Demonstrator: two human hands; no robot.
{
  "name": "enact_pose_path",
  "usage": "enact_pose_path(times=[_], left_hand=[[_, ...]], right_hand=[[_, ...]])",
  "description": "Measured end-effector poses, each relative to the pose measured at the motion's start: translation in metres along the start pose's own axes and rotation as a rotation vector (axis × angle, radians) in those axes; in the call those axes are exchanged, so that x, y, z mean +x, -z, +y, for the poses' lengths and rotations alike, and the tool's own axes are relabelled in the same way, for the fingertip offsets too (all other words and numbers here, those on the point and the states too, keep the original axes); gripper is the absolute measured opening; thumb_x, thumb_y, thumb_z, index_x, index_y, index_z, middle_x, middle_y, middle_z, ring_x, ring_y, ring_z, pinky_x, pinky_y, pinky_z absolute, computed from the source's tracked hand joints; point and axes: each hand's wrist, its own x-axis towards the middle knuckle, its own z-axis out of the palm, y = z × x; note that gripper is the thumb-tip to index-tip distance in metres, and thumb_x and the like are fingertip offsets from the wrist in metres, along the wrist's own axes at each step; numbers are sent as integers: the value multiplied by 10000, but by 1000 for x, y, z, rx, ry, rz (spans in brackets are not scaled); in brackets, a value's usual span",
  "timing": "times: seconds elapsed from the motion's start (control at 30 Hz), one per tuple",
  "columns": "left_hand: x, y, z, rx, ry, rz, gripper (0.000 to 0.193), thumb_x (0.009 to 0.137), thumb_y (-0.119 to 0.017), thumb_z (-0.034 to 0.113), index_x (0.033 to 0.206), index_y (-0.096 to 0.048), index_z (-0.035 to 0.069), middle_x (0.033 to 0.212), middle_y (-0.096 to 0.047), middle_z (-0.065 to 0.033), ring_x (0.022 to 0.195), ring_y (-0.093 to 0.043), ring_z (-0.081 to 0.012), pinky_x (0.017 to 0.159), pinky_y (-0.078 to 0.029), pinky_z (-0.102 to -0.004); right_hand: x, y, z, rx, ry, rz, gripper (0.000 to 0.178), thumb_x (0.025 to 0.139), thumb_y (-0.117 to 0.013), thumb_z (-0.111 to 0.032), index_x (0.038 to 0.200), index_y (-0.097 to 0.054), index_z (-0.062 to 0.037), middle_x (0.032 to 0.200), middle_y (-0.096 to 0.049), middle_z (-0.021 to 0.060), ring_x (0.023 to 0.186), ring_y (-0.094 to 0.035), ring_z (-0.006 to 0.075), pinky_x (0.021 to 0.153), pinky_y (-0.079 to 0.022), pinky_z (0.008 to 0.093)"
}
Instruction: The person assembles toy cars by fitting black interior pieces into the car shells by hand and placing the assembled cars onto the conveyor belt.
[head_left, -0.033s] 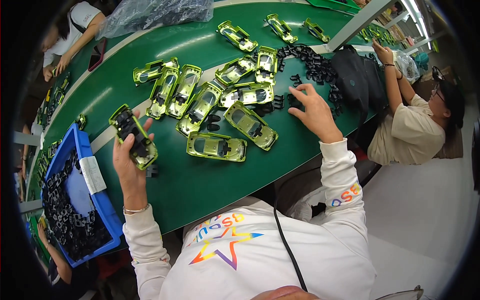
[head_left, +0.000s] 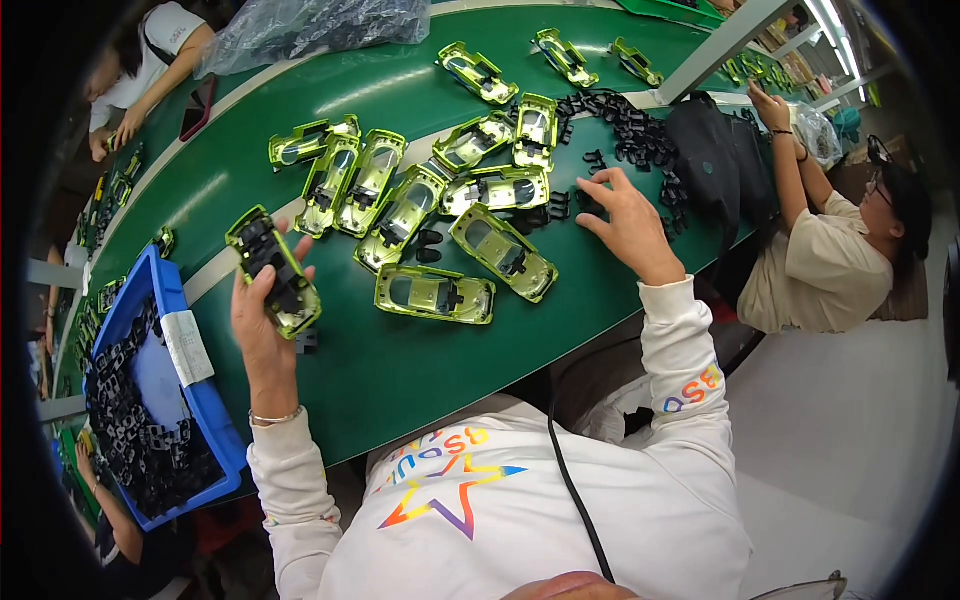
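My left hand (head_left: 262, 330) grips a green toy car body (head_left: 272, 272) above the table's left part, its dark underside facing up and the thumb lying across it. My right hand (head_left: 630, 225) hovers over the table on the right, thumb and fingers apart. By its fingertips lies a small black part (head_left: 590, 203); contact between them cannot be made out. Several more green car bodies (head_left: 402, 215) lie between the hands, some overlapping. Among them sits a pair of small black pieces (head_left: 428, 246). Another small black part (head_left: 306, 342) rests beside my left wrist.
A blue bin (head_left: 215, 420) holding many black parts stands at the left. Loose black parts (head_left: 635, 130) are heaped at the back right, by a black bag (head_left: 710, 150). Clear plastic (head_left: 320, 35) lies at the back. Co-workers (head_left: 820, 240) sit right and far left.
My left hand has shifted very slightly to the right with the car body, which has turned a little. My right hand looks the same.
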Motion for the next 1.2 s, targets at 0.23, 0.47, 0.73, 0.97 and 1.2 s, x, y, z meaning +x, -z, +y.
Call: enact_pose_path(times=[0.23,0.47,0.73,0.97,1.2], left_hand=[[-10,-5,-4,-48,19,3,590,951,-558,120,1483,-363,-45,1454,-502,-237,1286,-568,-396,921,-600,-388],[-16,5,-6,-49,12,35,580,960,-552,125,1486,-366,-33,1473,-485,-239,1304,-550,-407,940,-594,-383],[-14,-1,-11,-101,19,13,580,962,-544,111,1490,-352,-36,1468,-485,-241,1304,-549,-408,947,-596,-389],[-21,9,-1,-3,-55,58,594,939,-560,80,1495,-366,3,1439,-516,-206,1280,-573,-393,959,-580,-411],[-15,0,-13,-304,-50,11,528,1010,-452,157,1511,-326,46,1453,-490,-193,1323,-524,-388,1071,-478,-461]], right_hand=[[3,0,18,-1,202,-44,256,856,-663,2,1085,-716,-99,1120,-667,31,1013,-635,300,899,-506,421],[-28,-7,17,196,200,238,262,826,-727,-27,1078,-702,-94,1144,-647,49,950,-638,238,804,-516,380],[-42,-19,8,303,-25,271,450,765,-835,-135,1175,-660,-79,1201,-607,131,1021,-634,286,895,-537,366],[-51,-36,7,205,7,353,211,846,-753,-113,1032,-700,-29,1103,-690,104,1081,-636,300,932,-499,378],[-30,-6,-77,668,134,317,211,881,-736,6,1083,-676,6,1144,-669,98,968,-660,165,824,-556,285]])
